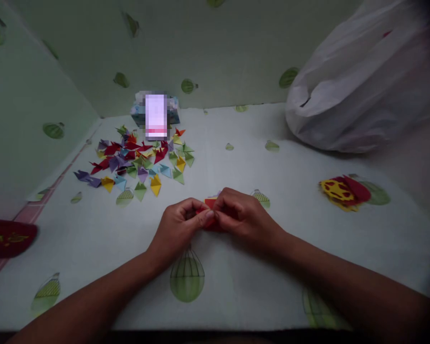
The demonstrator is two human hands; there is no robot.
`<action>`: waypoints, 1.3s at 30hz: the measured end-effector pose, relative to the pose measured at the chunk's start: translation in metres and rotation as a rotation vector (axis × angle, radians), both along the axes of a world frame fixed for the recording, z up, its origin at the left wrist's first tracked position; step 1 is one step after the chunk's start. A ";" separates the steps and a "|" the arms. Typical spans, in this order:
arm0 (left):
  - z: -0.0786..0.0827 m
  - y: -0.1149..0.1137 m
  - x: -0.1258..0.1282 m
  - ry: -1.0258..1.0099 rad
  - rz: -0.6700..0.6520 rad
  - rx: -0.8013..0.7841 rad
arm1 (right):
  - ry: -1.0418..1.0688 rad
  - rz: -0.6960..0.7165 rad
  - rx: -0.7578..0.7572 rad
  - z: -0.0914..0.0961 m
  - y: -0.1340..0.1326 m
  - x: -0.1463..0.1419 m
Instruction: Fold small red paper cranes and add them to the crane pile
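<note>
In the middle of the table, my left hand and my right hand meet with thumbs and fingertips pinched together. Between them is a small piece of red paper, gripped by both hands and largely covered by the fingers. Yellow and purple edges peek out just behind it; whether these are other sheets beneath, I cannot tell. Beyond my left hand lies a spread of folded paper cranes in red, purple, green, yellow, orange and blue.
A lit phone leans on a tissue box behind the cranes. At the back right bulges a white plastic bag. Yellow and red cut-out pieces lie on the right. A dark red item with gold lettering enters from the left edge.
</note>
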State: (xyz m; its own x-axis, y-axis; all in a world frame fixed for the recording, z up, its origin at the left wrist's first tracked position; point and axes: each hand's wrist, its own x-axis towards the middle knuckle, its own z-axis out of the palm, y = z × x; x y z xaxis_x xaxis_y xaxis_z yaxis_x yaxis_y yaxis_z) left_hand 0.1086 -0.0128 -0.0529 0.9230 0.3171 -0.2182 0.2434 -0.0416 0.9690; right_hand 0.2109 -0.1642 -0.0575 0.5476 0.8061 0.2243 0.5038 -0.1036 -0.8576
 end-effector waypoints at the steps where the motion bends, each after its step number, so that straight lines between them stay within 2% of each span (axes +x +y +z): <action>1: 0.000 0.000 0.000 0.006 -0.013 0.018 | -0.037 0.004 0.011 0.000 0.000 0.000; 3: 0.001 0.001 0.000 0.001 -0.014 0.034 | -0.025 0.010 0.011 0.001 -0.001 0.002; 9: 0.000 0.000 0.000 -0.007 0.058 0.016 | 0.318 0.019 -0.047 0.004 -0.001 0.013; 17: 0.000 0.000 -0.002 -0.094 0.057 0.040 | 0.528 0.057 -0.037 0.002 0.001 0.010; 21: -0.002 -0.001 -0.002 -0.108 0.064 0.057 | 0.506 0.062 -0.039 0.003 0.001 0.009; 26: 0.000 -0.001 -0.001 -0.072 0.014 0.032 | 0.321 0.025 -0.044 0.003 0.001 0.006; 30: 0.001 0.000 -0.002 -0.030 0.025 0.061 | 0.209 0.006 -0.048 0.003 0.000 0.007; 34: 0.000 0.000 -0.004 -0.059 -0.019 0.067 | 0.245 0.040 -0.040 0.003 0.000 0.008; 39: -0.002 0.001 -0.003 -0.036 -0.059 -0.008 | 0.333 0.045 -0.068 0.003 0.000 0.007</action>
State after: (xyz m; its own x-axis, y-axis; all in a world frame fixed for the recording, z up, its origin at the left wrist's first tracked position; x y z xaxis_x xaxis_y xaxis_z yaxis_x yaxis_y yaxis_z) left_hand 0.1060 -0.0121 -0.0551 0.9472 0.2606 -0.1869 0.2058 -0.0471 0.9775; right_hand 0.2182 -0.1646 -0.0541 0.5449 0.8384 -0.0159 0.2029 -0.1502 -0.9676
